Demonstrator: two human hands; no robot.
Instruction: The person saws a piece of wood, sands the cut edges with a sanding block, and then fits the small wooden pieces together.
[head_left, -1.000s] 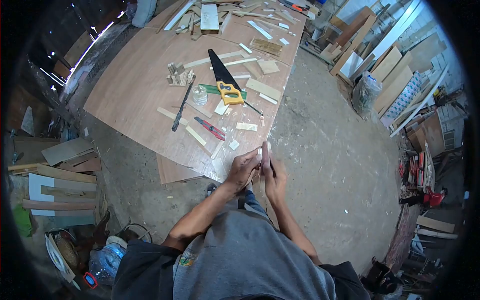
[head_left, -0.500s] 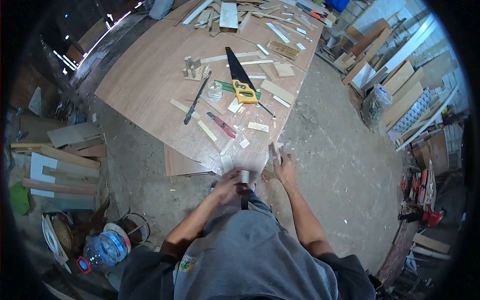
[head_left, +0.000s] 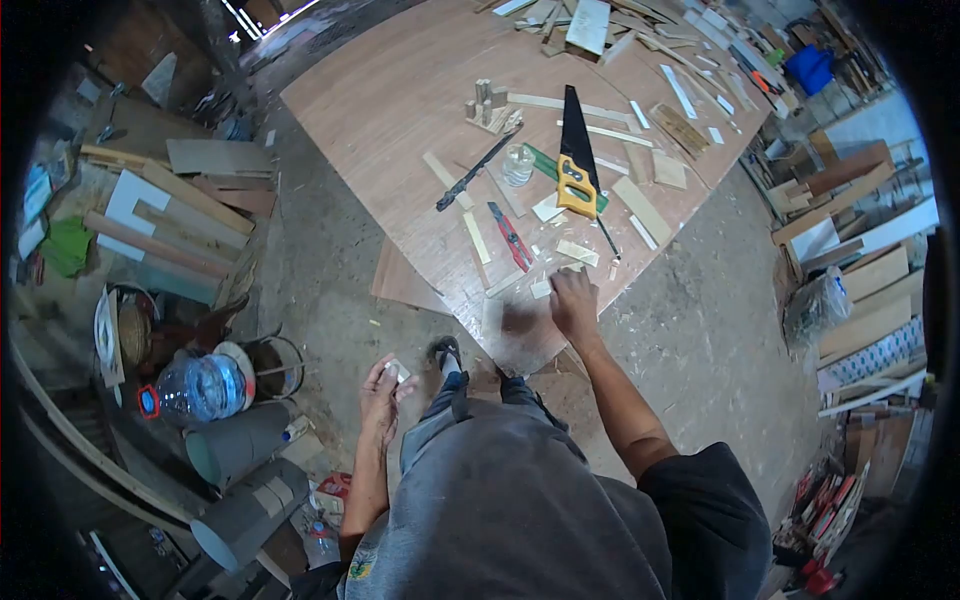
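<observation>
One small pale block (head_left: 400, 373) in the left hand (head_left: 378, 405) of the person I'm watching. Left grip pinches it, off the bench (head_left: 390, 140) and above the concrete floor (head_left: 330, 300). Taking 12 as straight ahead of the person: block is at the right hand's 8 o'clock, well apart.

Right hand (head_left: 574, 305) is at the near corner of the bench, fingers curled, aimed at 12. Can't tell from here whether the right grip pinches anything, or if it touches the top.

Around the right hand: flat pale strip (head_left: 578, 252) just beside the fingers at 12; pale chip (head_left: 541, 289) near, at 10; red-and-dark tool (head_left: 512, 240) at 11. Farther at 12, handsaw (head_left: 575, 140), yellow handle nearest, dark blade pointing away, lying across a green strip (head_left: 541, 160). Clear jar (head_left: 518, 165) at 11, beside that strip. Long dark bar (head_left: 478, 170) also at 11, slanted. Thin dark rod (head_left: 608, 238) at 1; wider pale board (head_left: 641, 205) past it, 1 again. Short wood pegs (head_left: 487, 97), upright, beyond the jar at 11. Scrap-wood pile (head_left: 590, 25) far off, 12.

Large clear bottle (head_left: 205, 388) lies on its side, left hand's 9. Shoe (head_left: 447, 350) near, at 2.
</observation>
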